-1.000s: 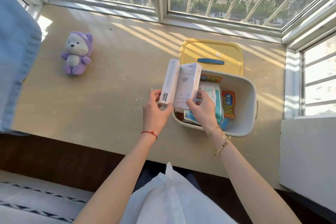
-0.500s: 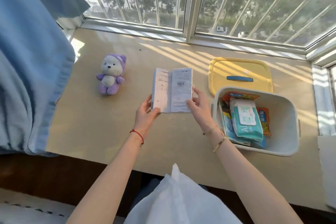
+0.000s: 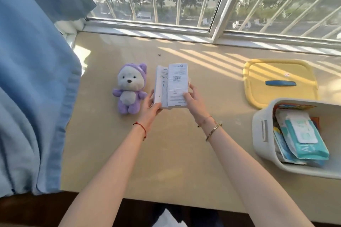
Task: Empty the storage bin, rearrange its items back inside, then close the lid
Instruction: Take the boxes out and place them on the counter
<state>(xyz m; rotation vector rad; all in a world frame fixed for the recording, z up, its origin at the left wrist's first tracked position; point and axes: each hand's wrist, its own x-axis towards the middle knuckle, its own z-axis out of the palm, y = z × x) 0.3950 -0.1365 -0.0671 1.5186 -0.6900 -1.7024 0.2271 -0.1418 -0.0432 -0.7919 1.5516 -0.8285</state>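
Storage bin sits lidless at the table's right, packets still inside. Head view: your left hand and right hand have carried two white boxes, gripped, beside the plush bear; emptying continues.

Both arms fwd, left hand & right hand fingers curled, gripping.

Beige sunlit ledge below window carries purple plush bear at left, yellow lid with blue handle far right, and white storage bin just beside it.
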